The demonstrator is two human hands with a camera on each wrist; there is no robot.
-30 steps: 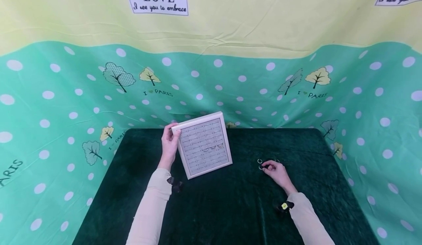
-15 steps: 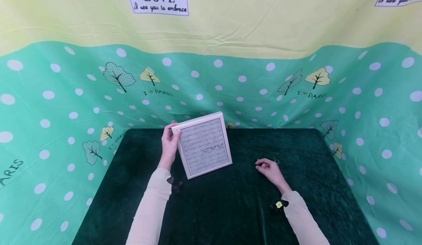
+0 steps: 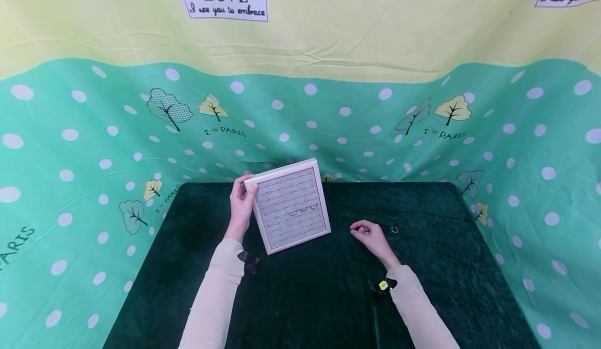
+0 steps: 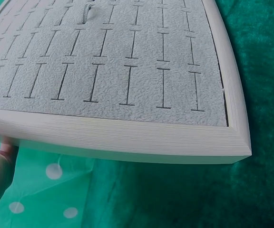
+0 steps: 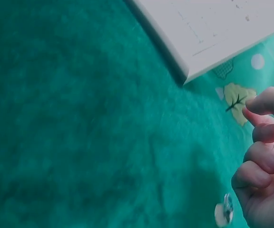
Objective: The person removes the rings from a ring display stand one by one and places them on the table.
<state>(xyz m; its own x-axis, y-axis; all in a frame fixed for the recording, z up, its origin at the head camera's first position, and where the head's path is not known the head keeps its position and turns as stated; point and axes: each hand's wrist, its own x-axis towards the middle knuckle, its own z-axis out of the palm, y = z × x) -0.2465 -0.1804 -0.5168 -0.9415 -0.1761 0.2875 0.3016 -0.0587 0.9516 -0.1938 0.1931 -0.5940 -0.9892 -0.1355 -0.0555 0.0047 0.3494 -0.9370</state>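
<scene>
My left hand (image 3: 241, 208) grips the upper left corner of a square ring display tray (image 3: 287, 251), tilted up toward me. Its pale frame surrounds a grey slotted pad. Three rings (image 3: 302, 210) sit in one row of slots on the right side; the left wrist view shows one ring (image 4: 86, 13). To the right of the tray, my right hand (image 3: 373, 238) is over the dark green cloth, thumb and index fingertip pinched together on a small ring that the fingers hide. The other fingers (image 5: 258, 161) are curled into the palm.
A loose ring (image 3: 394, 229) lies on the green velvet cloth (image 3: 422, 203) behind my right hand. In the right wrist view a shiny ring (image 5: 224, 211) lies below the hand. A polka-dot curtain (image 3: 345, 111) closes off the back and sides.
My right hand has moved left toward the tray, away from the loose rings. The ring that was at its fingertips no longer shows on the cloth. My left hand and the tray have stayed put.
</scene>
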